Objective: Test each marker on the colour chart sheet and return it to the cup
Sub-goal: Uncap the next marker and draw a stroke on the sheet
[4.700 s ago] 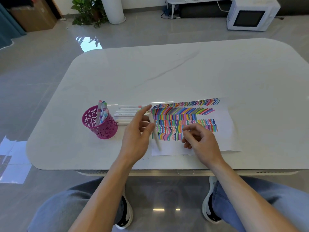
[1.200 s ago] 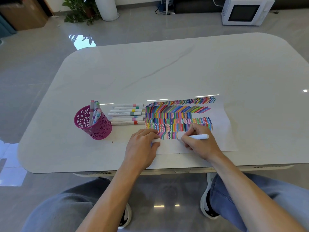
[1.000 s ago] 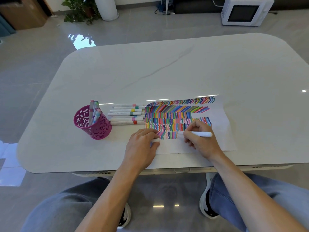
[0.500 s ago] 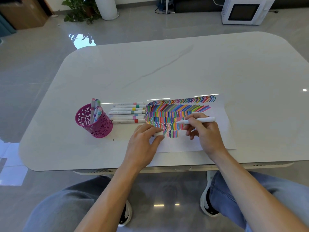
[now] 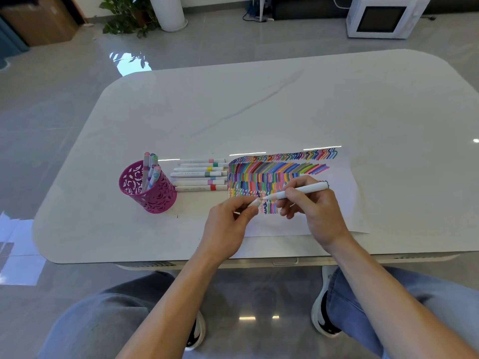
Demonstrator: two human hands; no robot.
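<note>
On the left of the white worktop (image 5: 259, 112) stands a pink cut-out cup (image 5: 153, 195), upright, with several capped markers (image 5: 150, 168) leaning inside it. Just right of the cup, six more capped markers lie flat in a neat row (image 5: 199, 174), their ends pointing at the left edge of the colour chart sheet (image 5: 344, 203).

Near the front edge, the left hand (image 5: 228, 224) hangs over the sheet's near left corner, with thumb and forefinger pinching a small white cap (image 5: 254, 202). The rest of its fingers are curled under.

The sheet lies flat, covered at its far left part with bands of coloured strokes and squiggles, and bare along its right and near sides.

The right hand (image 5: 316, 208) is above the sheet, fingers wrapped round a white marker (image 5: 300, 190) held nearly level, tail to the right and uncapped tip to the left. The tip sits right beside the cap's mouth; it may be just touching it, but the view is too small to be sure.
</note>
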